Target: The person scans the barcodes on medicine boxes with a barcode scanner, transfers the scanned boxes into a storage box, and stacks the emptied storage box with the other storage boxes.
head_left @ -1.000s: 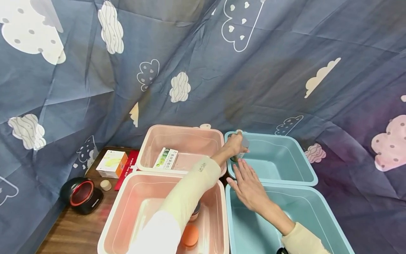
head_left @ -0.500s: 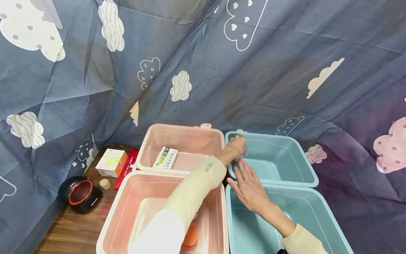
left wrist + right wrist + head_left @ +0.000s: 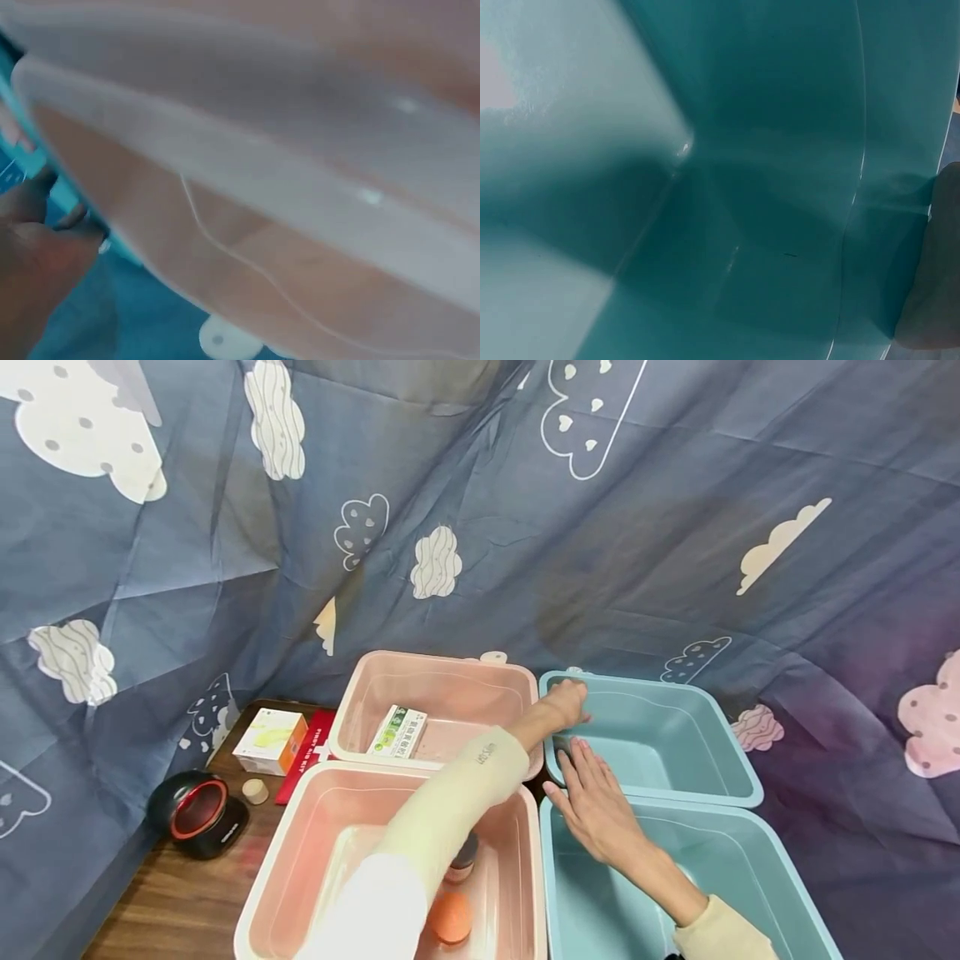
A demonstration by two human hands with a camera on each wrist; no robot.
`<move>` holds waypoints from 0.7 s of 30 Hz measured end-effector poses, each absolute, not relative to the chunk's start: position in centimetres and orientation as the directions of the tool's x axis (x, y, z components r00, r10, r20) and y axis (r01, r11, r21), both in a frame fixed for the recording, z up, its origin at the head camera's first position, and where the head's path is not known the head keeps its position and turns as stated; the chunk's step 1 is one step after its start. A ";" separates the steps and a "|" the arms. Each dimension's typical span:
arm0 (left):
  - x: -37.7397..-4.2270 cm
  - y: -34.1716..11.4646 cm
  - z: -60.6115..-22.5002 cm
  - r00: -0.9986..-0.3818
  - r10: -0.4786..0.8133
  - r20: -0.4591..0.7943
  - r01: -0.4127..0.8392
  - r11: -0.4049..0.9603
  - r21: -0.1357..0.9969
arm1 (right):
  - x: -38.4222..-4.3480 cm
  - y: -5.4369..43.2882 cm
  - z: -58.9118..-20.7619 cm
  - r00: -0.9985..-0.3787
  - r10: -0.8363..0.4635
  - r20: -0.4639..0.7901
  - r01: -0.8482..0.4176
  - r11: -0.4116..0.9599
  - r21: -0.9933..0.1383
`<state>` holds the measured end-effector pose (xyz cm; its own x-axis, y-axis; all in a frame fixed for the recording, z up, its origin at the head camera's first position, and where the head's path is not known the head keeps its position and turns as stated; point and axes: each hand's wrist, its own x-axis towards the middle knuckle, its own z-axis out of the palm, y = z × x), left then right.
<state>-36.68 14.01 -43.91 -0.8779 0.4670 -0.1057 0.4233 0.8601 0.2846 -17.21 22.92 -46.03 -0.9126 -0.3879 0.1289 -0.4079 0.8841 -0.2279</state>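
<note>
My left hand (image 3: 566, 703) reaches across into the left back corner of the far blue bin (image 3: 720, 718). The back of the hand hides its fingertips and whatever lies under them. In the left wrist view this hand (image 3: 37, 247) has bent fingers beside the blue rim; whether they grip anything is unclear. My right hand (image 3: 603, 810) lies with straight fingers over the rims between the two blue bins. Its fingertips are close to a small dark object (image 3: 564, 758) in that corner, mostly hidden. The right wrist view shows part of the hand (image 3: 934, 270) beside a blue bin wall.
The far pink bin (image 3: 442, 668) holds a white-and-green box (image 3: 397, 732). In the near pink bin (image 3: 300, 827) stand a dark-lidded jar (image 3: 462, 858) and an orange-lidded container (image 3: 450, 917). At left are an orange-white box (image 3: 270, 741), red pouch (image 3: 307, 758), black device (image 3: 198, 814).
My left hand has gone lower into the corner of the far blue bin. The grey, round-ended item seen in it a second ago is now out of sight. My right hand stays in place.
</note>
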 end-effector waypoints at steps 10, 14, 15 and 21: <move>-30.5 4.2 -32.2 -0.742 0.664 0.098 0.654 0.683 0.326 | -17.2 23.0 -46.2 -0.898 -0.411 0.157 -0.438 0.871 -0.225; -25.5 -1.4 -29.9 -0.649 0.723 0.235 0.756 0.579 0.305 | -17.1 23.1 -46.2 -0.904 -0.411 0.120 -0.428 0.872 -0.239; -24.2 -2.7 -30.0 -0.621 0.735 0.272 0.782 0.551 0.292 | -17.0 23.1 -46.1 -0.905 -0.408 0.117 -0.425 0.870 -0.251; -17.0 -8.9 -33.3 -0.594 0.746 0.302 0.804 0.534 0.263 | -17.4 23.1 -45.8 -0.904 -0.410 0.125 -0.427 0.841 -0.333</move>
